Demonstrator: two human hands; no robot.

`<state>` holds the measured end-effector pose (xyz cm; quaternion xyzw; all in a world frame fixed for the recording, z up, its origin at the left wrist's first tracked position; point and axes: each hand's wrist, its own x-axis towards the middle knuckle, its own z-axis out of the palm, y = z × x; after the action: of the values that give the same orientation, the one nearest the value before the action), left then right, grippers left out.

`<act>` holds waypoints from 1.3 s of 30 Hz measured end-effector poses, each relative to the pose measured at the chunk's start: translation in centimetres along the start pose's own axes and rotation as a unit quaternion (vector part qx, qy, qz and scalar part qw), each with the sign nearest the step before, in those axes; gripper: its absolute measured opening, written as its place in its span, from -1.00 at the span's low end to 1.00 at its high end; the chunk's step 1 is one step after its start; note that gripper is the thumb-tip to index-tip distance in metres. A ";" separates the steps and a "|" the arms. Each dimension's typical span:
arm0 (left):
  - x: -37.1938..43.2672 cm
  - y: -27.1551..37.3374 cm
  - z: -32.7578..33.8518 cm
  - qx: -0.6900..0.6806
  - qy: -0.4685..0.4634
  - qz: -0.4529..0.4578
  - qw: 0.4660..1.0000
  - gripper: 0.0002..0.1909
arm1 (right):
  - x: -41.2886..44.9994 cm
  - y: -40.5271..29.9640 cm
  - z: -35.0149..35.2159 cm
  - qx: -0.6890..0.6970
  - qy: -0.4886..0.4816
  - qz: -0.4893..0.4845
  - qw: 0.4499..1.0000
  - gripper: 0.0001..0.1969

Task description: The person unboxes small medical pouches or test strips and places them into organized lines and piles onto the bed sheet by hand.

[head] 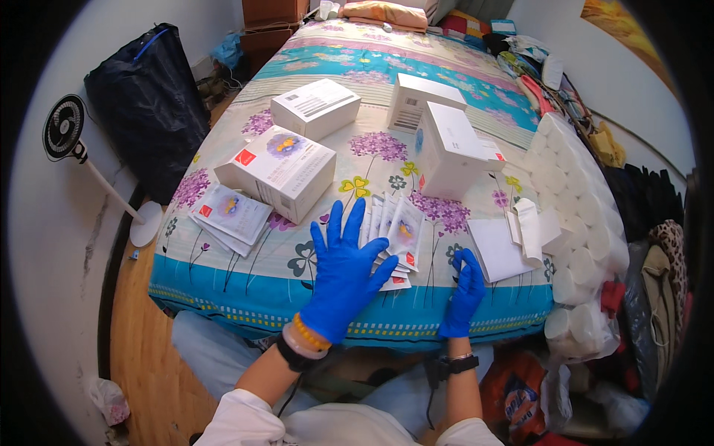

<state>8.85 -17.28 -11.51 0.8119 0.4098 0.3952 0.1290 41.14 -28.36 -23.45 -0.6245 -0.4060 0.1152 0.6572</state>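
Note:
My left hand (347, 267), in a blue glove, is spread over the bed beside a fanned pile of printed sachets (404, 231); its thumb side reaches over their left edge. To the right of that pile, my right hand (466, 287), also blue-gloved, rests with its fingers curled; whether anything small is between them cannot be told. A second stack of sachets (231, 213) lies at the left, against a printed white box (284, 170) lying on its side. White sheets (498, 251) and a rolled white piece (527, 229) lie right of my right hand.
Behind are another white box (315, 106), an upright box (450, 148) and one farther back (427, 100). Wrapped paper rolls (577, 217) line the bed's right edge. A white fan (64, 128) and a dark bag (148, 106) stand at left. The patterned bedspread (245, 273) covers the bed.

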 end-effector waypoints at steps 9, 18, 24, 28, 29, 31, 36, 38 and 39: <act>1.4 -0.9 7.4 0.178 -0.040 -0.050 0.982 -0.52 | 0.3 0.3 -1.0 0.002 -0.007 -0.004 1.000 -0.41; 1.0 0.3 4.3 0.082 0.030 0.002 0.996 -0.77 | 0.1 0.4 -0.8 -0.002 -0.012 -0.009 1.000 -0.42; -1.4 4.4 -7.5 -0.133 0.098 -0.018 0.986 -0.85 | 0.0 -0.4 -0.8 -0.020 0.002 -0.017 1.000 -0.42; -4.7 3.5 -11.5 -0.160 0.076 -0.040 0.983 -0.84 | -0.5 -2.7 -1.0 -0.044 0.030 -0.028 0.998 -0.42; -5.8 3.6 -12.1 -0.170 0.064 -0.051 0.982 -0.84 | -1.8 -3.8 -1.2 -0.043 0.029 -0.033 0.998 -0.42; -8.1 3.0 -13.3 -0.178 0.050 -0.076 0.980 -0.85 | -5.8 -7.7 0.1 -0.030 -0.019 -0.051 0.998 -0.42; -11.1 1.9 -13.1 -0.287 -0.009 -0.113 0.951 -0.85 | -14.0 -20.7 3.0 -0.130 -0.280 -0.145 0.940 -0.43; -12.1 1.4 -12.6 -0.292 -0.025 -0.122 0.948 -0.84 | -15.1 -19.9 2.7 -0.184 -0.335 -0.145 0.912 -0.44; -12.4 1.3 -12.3 -0.327 -0.045 -0.147 0.933 -0.78 | -15.0 -18.0 1.8 -0.181 -0.397 -0.062 0.898 -0.45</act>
<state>-4.00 -28.96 -9.40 0.6727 0.3665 0.4467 0.4622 23.86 -40.44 -13.02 -0.6084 -0.6848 0.2369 0.3235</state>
